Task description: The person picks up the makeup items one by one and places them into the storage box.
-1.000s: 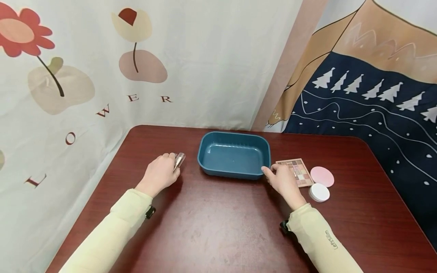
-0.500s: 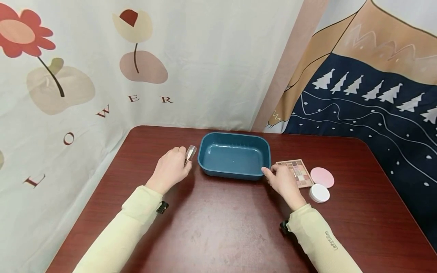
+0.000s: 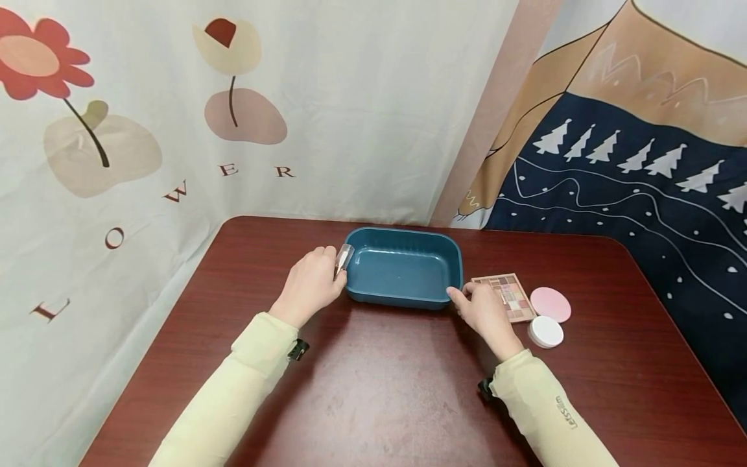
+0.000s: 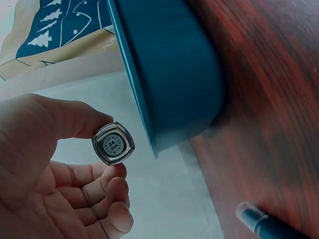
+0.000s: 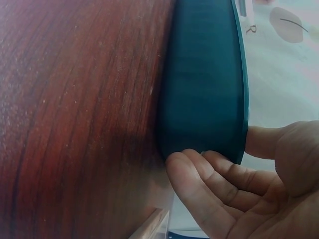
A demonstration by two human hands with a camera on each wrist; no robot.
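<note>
Head: tube [image 3: 344, 257] partly behind left grip [image 3: 312, 283]

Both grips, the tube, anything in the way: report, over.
Left grip: pinching tube, beside tub's left rim. Right grip: holding tub's near-right corner. Nothing seen between tube and tub.

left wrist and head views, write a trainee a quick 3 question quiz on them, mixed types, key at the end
1. Multiple choice: which number is printed on the square end of the tube pinched by the left hand?
A) 17
B) 04
C) 32

2. True or false: the pink disc lies outside the blue bin.

3. Fill in the blank: the hand touching a corner of the blue bin is the person's ____.

Key:
1. B
2. True
3. right hand
</note>
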